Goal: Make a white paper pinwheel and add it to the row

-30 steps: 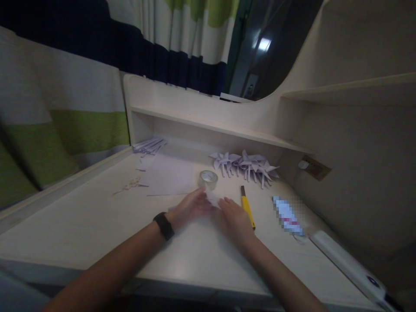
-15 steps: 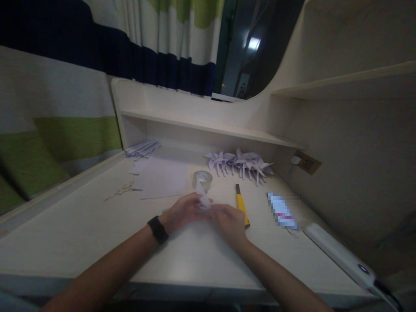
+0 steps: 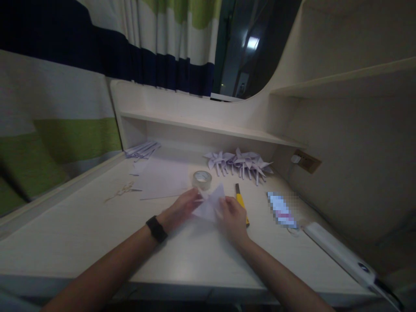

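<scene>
Low over the middle of the desk, a pale paper pinwheel (image 3: 211,207) with pointed, folded blades is between my two hands. My left hand (image 3: 181,212), with a black band at the wrist, closes on its left side; those fingers are slightly blurred. On the other side, my right hand (image 3: 233,218) pinches a blade between thumb and fingers. A roll of clear tape (image 3: 202,185) lies just beyond the pinwheel. The yellow utility knife (image 3: 239,199) is partly hidden behind my right hand.
Several finished pinwheels (image 3: 245,162) lie at the back. Paper sheets (image 3: 165,177), rolled paper sticks (image 3: 143,150) and scissors (image 3: 125,188) are on the left. A blurred-out phone (image 3: 282,211) and a white power strip (image 3: 338,247) lie right. A shelf (image 3: 201,125) spans the back.
The pinwheel has turned and opened out, so more of its blades show. My hands have moved slightly apart, with my right hand now higher on a blade.
</scene>
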A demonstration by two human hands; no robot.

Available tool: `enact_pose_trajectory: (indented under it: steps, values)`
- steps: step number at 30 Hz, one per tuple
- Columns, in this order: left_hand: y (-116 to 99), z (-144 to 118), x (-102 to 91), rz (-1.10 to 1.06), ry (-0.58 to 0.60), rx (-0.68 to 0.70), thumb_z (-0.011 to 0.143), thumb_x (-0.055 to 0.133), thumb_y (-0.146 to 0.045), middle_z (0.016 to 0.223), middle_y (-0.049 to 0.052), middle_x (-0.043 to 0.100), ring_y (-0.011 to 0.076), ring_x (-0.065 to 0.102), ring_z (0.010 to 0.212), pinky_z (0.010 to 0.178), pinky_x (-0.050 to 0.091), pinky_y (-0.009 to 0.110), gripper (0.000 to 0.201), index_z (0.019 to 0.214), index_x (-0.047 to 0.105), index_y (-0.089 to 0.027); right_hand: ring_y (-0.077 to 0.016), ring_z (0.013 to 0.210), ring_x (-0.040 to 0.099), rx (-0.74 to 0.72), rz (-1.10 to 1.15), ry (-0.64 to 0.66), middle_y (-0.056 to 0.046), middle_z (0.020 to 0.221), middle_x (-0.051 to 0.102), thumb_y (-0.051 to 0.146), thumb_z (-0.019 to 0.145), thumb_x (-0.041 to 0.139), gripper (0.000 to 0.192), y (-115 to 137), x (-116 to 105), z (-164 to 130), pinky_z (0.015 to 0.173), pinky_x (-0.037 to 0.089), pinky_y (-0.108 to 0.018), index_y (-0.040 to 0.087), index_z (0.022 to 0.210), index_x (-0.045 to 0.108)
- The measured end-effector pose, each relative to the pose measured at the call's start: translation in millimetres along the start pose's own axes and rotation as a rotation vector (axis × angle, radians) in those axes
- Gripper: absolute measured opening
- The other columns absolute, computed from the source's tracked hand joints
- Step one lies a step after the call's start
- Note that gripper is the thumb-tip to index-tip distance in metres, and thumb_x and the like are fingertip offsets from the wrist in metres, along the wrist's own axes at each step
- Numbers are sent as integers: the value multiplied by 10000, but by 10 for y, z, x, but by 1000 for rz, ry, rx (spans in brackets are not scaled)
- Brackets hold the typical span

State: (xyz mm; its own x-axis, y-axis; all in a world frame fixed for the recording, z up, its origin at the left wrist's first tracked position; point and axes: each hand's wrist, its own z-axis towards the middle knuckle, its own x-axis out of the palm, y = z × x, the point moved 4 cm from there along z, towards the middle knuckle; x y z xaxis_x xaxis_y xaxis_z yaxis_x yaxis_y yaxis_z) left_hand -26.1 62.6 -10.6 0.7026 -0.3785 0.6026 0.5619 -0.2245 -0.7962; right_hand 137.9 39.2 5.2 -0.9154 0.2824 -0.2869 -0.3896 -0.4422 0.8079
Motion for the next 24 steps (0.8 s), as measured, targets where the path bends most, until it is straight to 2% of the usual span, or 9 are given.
enact_pose_trajectory:
  steps: [3,6,10,13,16,19,24]
  values:
    - [-17,-20,33,49,45,2,833,594,-350,1193,165,571,285,571,1043,857,463,460,350,1124,560,-158,-149,609,606,-38,-110,-18,-39,692,672,407,889,462,299,16,-11,1,526,429,-211,156,838,615]
    - [-28,-45,52,46,48,-56,851,543,-433,1216,178,551,292,559,1059,852,464,469,412,1152,553,-152,-145,582,613,-156,-248,29,-31,674,669,363,895,449,256,12,-1,-8,527,423,-208,168,865,612]
    - [-45,-65,53,46,-52,-53,821,573,-472,1051,131,636,233,619,891,810,483,412,422,1104,567,-158,-145,571,636,-379,-455,125,-34,671,677,288,883,445,204,-5,51,-58,538,427,-203,179,917,614]
    - [-33,-80,64,122,-136,-44,777,643,-447,925,88,666,188,629,747,749,485,346,394,1036,582,-156,-153,614,660,-456,-526,157,-46,738,701,292,869,458,211,12,73,-91,567,456,-206,178,979,597]
    - [-23,-84,96,187,-137,-6,753,674,-434,862,63,663,169,613,708,692,471,301,386,1002,589,-151,-157,683,677,-513,-546,185,-55,868,713,283,834,491,271,58,84,-111,636,492,-218,185,1074,572]
    - [-15,-76,97,242,-147,48,730,697,-430,847,48,653,164,597,718,671,453,282,401,995,591,-148,-174,724,684,-509,-527,181,-72,916,711,324,814,533,335,70,84,-122,663,508,-238,187,1117,564]
    - [14,-61,82,283,-167,89,723,704,-419,869,65,671,206,613,782,731,448,318,413,1016,600,-146,-205,808,693,-330,-376,138,-73,920,713,351,791,578,348,29,88,-120,699,523,-268,207,1108,572]
